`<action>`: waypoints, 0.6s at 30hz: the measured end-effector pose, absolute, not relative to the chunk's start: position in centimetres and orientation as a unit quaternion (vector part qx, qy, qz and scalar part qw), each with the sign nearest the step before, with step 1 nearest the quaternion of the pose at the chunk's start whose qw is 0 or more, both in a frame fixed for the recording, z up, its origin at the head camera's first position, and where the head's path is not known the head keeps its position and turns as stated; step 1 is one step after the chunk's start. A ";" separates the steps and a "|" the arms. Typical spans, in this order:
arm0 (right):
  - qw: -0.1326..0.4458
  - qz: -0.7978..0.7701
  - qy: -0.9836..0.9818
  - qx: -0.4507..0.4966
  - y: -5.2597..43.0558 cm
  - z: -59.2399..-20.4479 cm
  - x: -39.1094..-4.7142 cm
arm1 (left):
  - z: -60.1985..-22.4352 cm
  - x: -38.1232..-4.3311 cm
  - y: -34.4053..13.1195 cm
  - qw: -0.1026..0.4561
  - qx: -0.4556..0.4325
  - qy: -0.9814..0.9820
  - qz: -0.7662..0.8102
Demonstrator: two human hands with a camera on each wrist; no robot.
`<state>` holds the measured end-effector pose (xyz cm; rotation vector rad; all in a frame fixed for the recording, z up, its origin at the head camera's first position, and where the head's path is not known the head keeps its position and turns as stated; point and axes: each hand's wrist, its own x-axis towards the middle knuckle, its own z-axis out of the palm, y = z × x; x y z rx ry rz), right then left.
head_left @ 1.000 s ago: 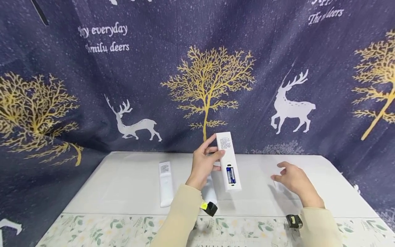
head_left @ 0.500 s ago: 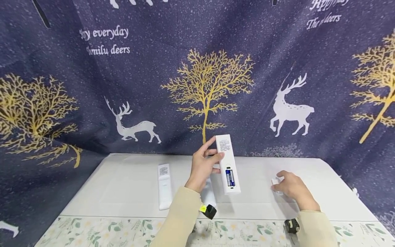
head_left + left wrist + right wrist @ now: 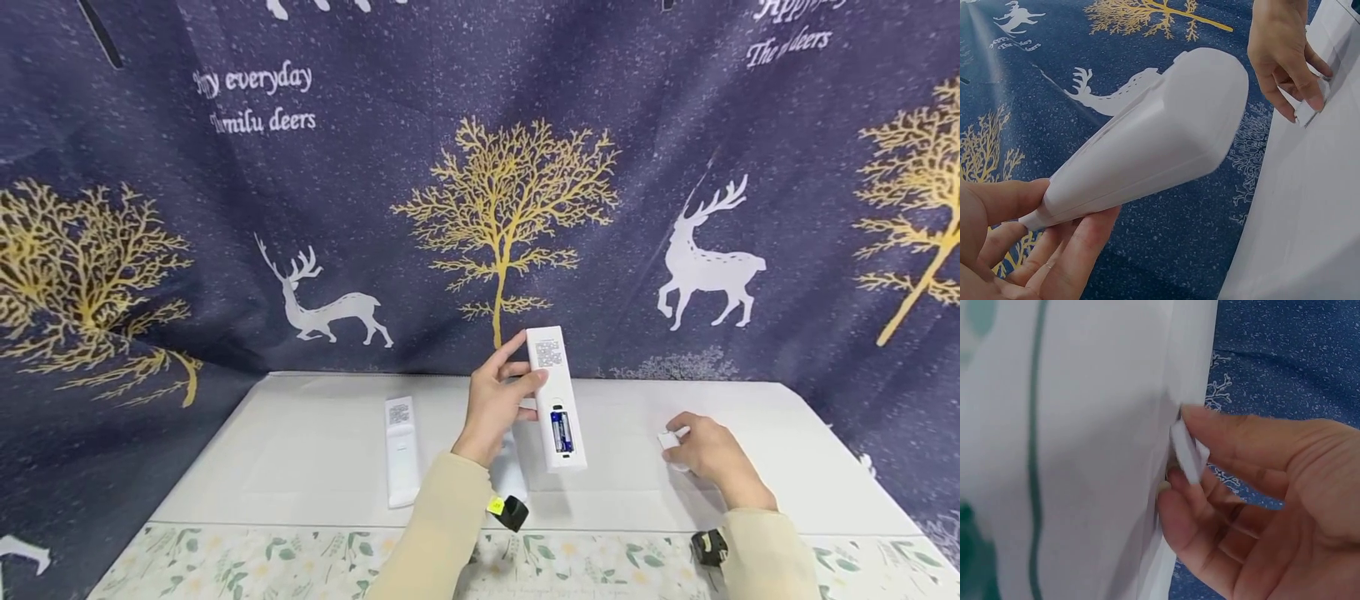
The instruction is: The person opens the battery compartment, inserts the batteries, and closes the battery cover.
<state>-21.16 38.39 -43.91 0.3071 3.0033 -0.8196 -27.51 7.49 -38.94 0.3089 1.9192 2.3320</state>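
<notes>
My left hand (image 3: 491,408) grips a white remote control (image 3: 553,385) by its upper left edge, raised above the table with its back toward me. Its battery bay is uncovered, and blue batteries (image 3: 562,432) lie inside. To the right, low at the table surface, my right hand (image 3: 708,452) pinches a small white battery cover (image 3: 670,439) between thumb and fingers. The right wrist view shows this cover (image 3: 1186,452) tilted, partly hidden by the fingers. In the left wrist view the remote's blank end (image 3: 1204,100) faces the camera.
Another white remote (image 3: 402,458) lies back-up on the white table (image 3: 315,442), left of my arm. A further white object (image 3: 512,475) is partly hidden behind my left wrist. A floral cloth (image 3: 300,558) covers the front edge; a dark blue curtain (image 3: 420,275) hangs behind.
My right hand has lowered slightly, and the white cover in its fingers now shows more plainly. The left hand and the remote stay nearly in place.
</notes>
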 end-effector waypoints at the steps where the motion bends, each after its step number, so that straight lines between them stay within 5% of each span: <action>1: 0.006 -0.268 0.959 0.097 38.3 -44.0 -21.1 | -39.0 -27.5 7.5 0.051 0.101 0.633 0.766; 18: -0.062 -0.352 0.932 0.059 36.9 -42.4 -21.1 | -38.9 -27.4 7.5 0.052 0.104 0.631 0.767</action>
